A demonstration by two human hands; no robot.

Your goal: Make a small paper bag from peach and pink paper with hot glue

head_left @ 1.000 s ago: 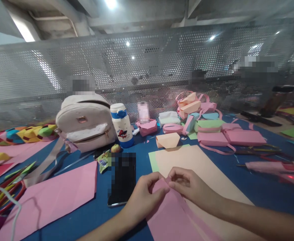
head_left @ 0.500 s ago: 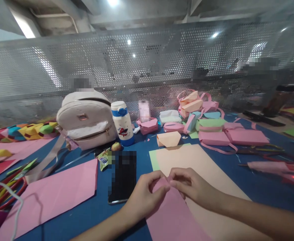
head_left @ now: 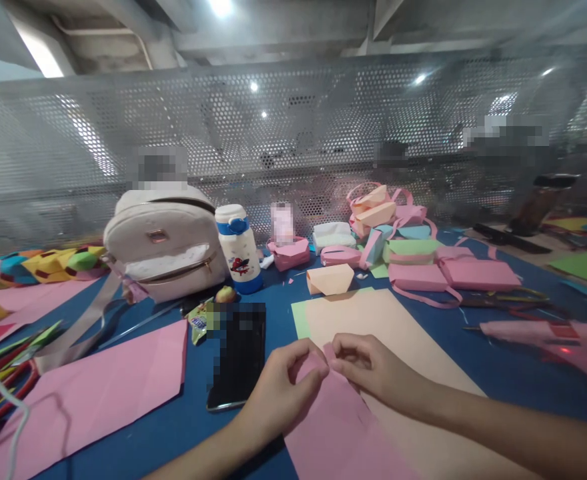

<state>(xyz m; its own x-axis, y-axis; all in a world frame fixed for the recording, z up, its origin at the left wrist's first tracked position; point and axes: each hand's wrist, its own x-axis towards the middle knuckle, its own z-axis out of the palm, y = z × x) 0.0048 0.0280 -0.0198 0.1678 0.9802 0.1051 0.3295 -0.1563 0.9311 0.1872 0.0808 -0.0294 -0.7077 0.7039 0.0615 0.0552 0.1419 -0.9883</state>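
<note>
A pink paper sheet slants toward me in the lower middle, its top edge pinched by both hands. My left hand grips the sheet's upper left between thumb and fingers. Close beside it, my right hand pinches the top edge, where a small strip of pink stands up between the fingers. Beneath lies a large peach sheet over a green sheet. A small folded peach paper piece sits just beyond them.
A black phone lies left of my hands. Behind it stand a bottle and a white backpack. Folded paper bags are piled at the back right, near a pink glue gun. Another pink sheet lies left.
The view has shifted slightly, so most things appear a little further left. Both hands keep their pinch on the pink sheet, and a bit more of its upper edge shows between them.
</note>
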